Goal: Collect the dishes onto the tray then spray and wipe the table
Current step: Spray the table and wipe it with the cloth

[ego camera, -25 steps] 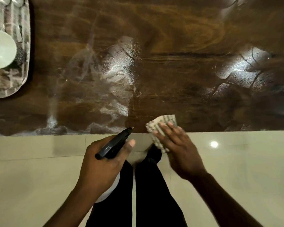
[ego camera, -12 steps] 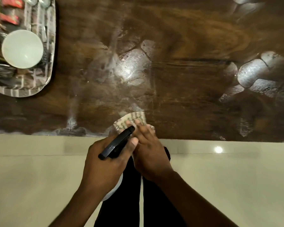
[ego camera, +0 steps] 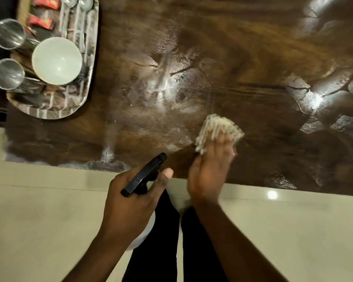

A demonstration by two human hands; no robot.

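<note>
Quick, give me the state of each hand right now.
Left hand: closed around the black spray bottle, held over the table's near edge.
Right hand: fingers flat, pressing the cloth onto the table.

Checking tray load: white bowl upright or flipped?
Upright. The white bowl sits on the tray with its open mouth up: the full round rim and smooth, empty inside show from above, beside two upright steel glasses.

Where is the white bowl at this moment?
In the head view, the white bowl stands on the tray at the table's far left, beside two steel glasses.
</note>
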